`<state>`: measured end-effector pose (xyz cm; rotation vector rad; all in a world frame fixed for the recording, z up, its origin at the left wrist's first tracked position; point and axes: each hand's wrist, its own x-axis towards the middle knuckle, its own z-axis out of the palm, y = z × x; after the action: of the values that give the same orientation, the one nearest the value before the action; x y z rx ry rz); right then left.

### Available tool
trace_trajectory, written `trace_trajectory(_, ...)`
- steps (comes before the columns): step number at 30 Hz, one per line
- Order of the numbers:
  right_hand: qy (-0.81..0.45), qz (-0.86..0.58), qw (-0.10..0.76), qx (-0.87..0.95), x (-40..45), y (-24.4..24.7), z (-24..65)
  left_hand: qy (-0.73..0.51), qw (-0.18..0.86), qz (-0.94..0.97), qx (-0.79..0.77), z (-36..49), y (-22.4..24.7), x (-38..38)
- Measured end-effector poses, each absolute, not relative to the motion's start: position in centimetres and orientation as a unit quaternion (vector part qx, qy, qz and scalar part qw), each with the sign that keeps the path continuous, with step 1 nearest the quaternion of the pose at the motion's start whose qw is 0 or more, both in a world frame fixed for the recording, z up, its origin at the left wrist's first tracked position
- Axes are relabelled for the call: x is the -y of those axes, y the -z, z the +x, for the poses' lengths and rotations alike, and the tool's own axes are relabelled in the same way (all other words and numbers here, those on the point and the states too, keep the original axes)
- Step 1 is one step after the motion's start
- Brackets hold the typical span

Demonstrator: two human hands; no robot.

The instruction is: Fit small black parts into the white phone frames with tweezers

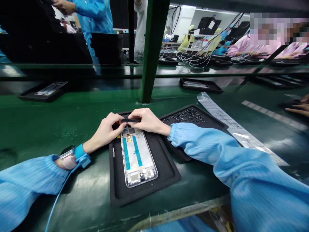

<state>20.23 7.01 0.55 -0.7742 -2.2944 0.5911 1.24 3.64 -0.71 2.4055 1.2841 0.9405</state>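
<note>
A silver phone frame [142, 154] with two teal strips and a small orange flex cable [129, 138] lies in a black foam tray [169, 175]. Both hands meet over the frame's far end. My right hand [146, 120] is closed round a slim black tool [131, 120], held nearly level and pointing left; its exact kind is unclear. My left hand [112, 127] has thumb and forefinger pinched together at the frame's upper left corner. What sits between those fingers is hidden. A bit of yellow [118, 136] shows just below them.
Right of the frame's tray is another black tray [212, 120] with many small black parts. A long clear strip [238, 132] of parts lies beside it. A green post [154, 51] rises behind my hands. Farther trays [44, 91] hold phone frames. A blue cord [60, 193] trails from my left wrist. Co-workers are around.
</note>
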Motion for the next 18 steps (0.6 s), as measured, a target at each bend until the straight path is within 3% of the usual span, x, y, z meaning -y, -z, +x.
trace_trajectory(9,-0.231,-0.286,0.275,0.888,-7.42,-0.09,19.92,-0.322,0.098,0.815,-0.472,1.23,0.88,-3.95)
trace_trajectory(18,-0.237,-0.298,0.282,0.881,-7.56,0.09,19.7,-0.301,0.108,0.819,-0.476,1.02,0.97,-4.08)
